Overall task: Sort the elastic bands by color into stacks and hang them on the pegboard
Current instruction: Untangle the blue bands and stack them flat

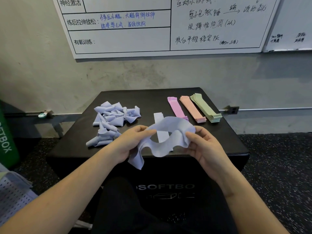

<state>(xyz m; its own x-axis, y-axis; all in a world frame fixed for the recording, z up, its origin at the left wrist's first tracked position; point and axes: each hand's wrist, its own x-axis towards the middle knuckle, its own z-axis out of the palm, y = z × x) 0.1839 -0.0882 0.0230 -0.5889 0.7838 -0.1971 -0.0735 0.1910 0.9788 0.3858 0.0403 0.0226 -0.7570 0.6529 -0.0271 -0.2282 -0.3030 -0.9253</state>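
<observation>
A lavender elastic band (170, 129) is spread as a loose loop above the near part of the black soft box (128, 97). My left hand (133, 141) pinches its left side and my right hand (202, 144) pinches its right side. Under the loop lies a flat lavender band stack (158, 118). A jumbled pile of lavender bands (113, 117) covers the box's left part. At the right lie three neat stacks: purple-pink (177, 108), salmon pink (192, 108) and green (206, 108).
A white perforated pegboard (11, 195) lies at the lower left on the speckled floor. A green soft box (6, 137) stands at the left edge. A whiteboard (135, 31) hangs on the grey wall behind.
</observation>
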